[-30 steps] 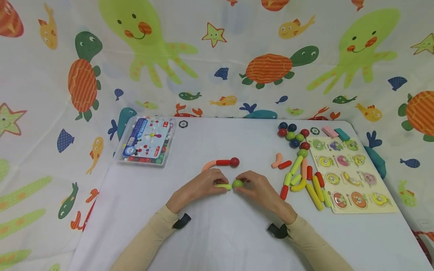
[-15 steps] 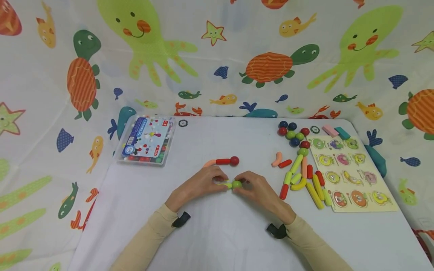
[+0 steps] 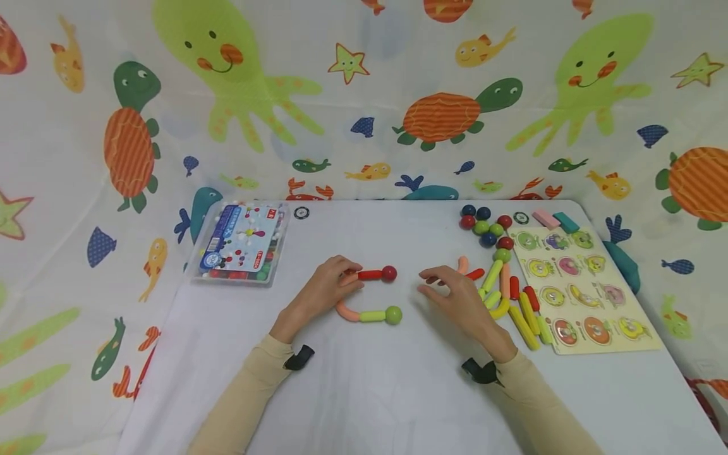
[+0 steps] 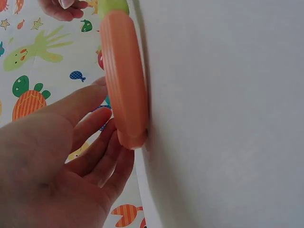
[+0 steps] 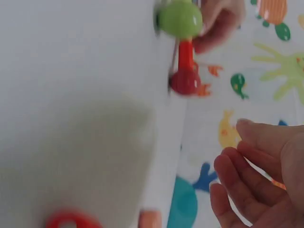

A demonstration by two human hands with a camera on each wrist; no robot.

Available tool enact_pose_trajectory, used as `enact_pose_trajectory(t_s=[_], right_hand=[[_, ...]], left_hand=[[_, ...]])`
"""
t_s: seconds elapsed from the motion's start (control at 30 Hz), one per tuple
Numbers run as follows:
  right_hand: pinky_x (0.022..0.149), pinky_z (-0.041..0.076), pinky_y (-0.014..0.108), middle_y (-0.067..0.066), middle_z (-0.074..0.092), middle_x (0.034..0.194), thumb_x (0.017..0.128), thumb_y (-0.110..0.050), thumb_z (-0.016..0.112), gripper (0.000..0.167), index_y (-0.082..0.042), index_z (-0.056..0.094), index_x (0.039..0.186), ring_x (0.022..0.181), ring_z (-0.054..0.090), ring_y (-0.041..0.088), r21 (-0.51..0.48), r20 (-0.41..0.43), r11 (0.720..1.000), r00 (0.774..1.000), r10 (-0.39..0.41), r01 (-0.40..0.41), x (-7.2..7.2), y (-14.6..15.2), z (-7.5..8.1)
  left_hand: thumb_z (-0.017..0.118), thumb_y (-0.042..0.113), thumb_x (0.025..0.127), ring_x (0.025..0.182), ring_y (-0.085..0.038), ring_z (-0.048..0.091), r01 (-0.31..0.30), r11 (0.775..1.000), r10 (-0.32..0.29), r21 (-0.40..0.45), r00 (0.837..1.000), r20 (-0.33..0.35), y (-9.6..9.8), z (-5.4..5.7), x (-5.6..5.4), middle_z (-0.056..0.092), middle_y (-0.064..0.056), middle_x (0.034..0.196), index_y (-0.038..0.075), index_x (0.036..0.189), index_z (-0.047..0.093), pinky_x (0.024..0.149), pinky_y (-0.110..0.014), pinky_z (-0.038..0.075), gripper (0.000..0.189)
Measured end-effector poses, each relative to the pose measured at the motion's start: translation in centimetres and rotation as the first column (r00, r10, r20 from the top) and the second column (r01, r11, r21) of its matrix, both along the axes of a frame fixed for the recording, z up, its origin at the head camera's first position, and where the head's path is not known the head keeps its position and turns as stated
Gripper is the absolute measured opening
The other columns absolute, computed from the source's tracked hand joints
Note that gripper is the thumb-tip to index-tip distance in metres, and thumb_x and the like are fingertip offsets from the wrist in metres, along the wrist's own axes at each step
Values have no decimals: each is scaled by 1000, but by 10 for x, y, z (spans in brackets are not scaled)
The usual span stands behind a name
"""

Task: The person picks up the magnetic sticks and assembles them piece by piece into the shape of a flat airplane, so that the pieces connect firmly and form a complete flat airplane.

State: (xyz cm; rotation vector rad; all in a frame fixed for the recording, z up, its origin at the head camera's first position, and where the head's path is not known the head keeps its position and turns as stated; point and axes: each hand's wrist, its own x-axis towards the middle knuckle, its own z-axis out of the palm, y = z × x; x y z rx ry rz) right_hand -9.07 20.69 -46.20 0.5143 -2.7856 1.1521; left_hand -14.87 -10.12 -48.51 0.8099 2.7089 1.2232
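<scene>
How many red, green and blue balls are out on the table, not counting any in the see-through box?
Shiny red plastic-looking balls: 4
Shiny green plastic-looking balls: 4
Shiny dark blue plastic-looking balls: 3
Total: 11

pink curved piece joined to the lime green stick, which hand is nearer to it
Left. The left hand is at the pink curved piece, hiding part of it in the head view; the right hand is off to the right, beyond the lime green stick.
</scene>
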Motion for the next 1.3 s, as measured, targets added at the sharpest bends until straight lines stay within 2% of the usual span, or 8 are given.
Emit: enact_pose_trajectory(t_s=[0.17, 0.33, 0.43, 0.63, 0.73, 0.9, 1.1, 1.3], right_hand=[[82, 58, 44, 10, 73, 111, 95, -17, 73, 29, -7, 69, 122, 97, 66, 21, 28, -40, 994, 994, -100, 101, -14, 34, 6], [82, 54, 33, 12, 71, 116, 97, -16, 69, 31, -7, 67, 126, 103, 63, 24, 59, -23, 975, 977, -211, 212, -23, 64, 6], [84, 53, 34, 14, 69, 121, 99, -13, 66, 32, -5, 65, 129, 107, 61, 27, 82, 10, 968, 971, -239, 238, -24, 76, 6], [78, 50, 33, 16, 62, 133, 100, -13, 63, 34, -6, 63, 133, 109, 55, 28, 163, 155, 973, 970, -188, 163, -25, 87, 3], [74, 49, 33, 17, 62, 133, 99, -10, 63, 32, -6, 65, 131, 106, 54, 29, 208, 185, 970, 969, -163, 123, -26, 88, 2], [87, 50, 43, 16, 66, 126, 95, -6, 67, 29, -5, 70, 124, 108, 54, 30, 268, 178, 959, 973, -145, 94, -29, 88, -2], [75, 49, 32, 12, 70, 114, 92, -5, 72, 30, -5, 71, 122, 96, 56, 25, 296, 206, 953, 969, -135, 70, -32, 89, -6], [77, 49, 31, 12, 73, 109, 89, -4, 75, 30, -3, 72, 119, 92, 57, 23, 315, 174, 947, 978, -117, 58, -34, 90, -6]], left_hand=[[78, 20, 90, 105, -24, 62, -8, 1000, 8, -4, 1000, 29, 0, -4, -3, 67, -10, 114, 4, 120, 71, 93, -42, 53, 35], [78, 19, 91, 106, -22, 62, -7, 1000, 8, -17, 998, 58, 1, -8, -6, 67, -8, 115, 5, 121, 70, 95, -40, 53, 34], [78, 19, 91, 106, -21, 62, -2, 999, 4, -34, 998, 66, 1, -10, -7, 67, -8, 115, 6, 122, 70, 95, -39, 53, 35], [78, 18, 90, 103, -20, 62, 12, 998, -7, -55, 997, 81, 3, -10, -10, 67, -7, 115, 6, 123, 70, 93, -38, 53, 36], [78, 18, 90, 102, -19, 62, 17, 998, -11, -61, 995, 95, 4, -9, -11, 67, -6, 115, 7, 124, 70, 92, -37, 53, 36], [78, 18, 91, 102, -19, 62, 26, 998, -19, -64, 994, 107, 7, -8, -14, 68, -7, 117, 7, 125, 70, 93, -37, 53, 37], [78, 19, 90, 100, -18, 61, 49, 997, -42, -65, 993, 110, 12, -6, -18, 69, -5, 114, 8, 124, 70, 93, -36, 53, 36], [78, 20, 90, 96, -16, 59, 72, 995, -64, -68, 991, 114, 17, -5, -22, 69, -4, 111, 9, 123, 71, 88, -33, 52, 35]])
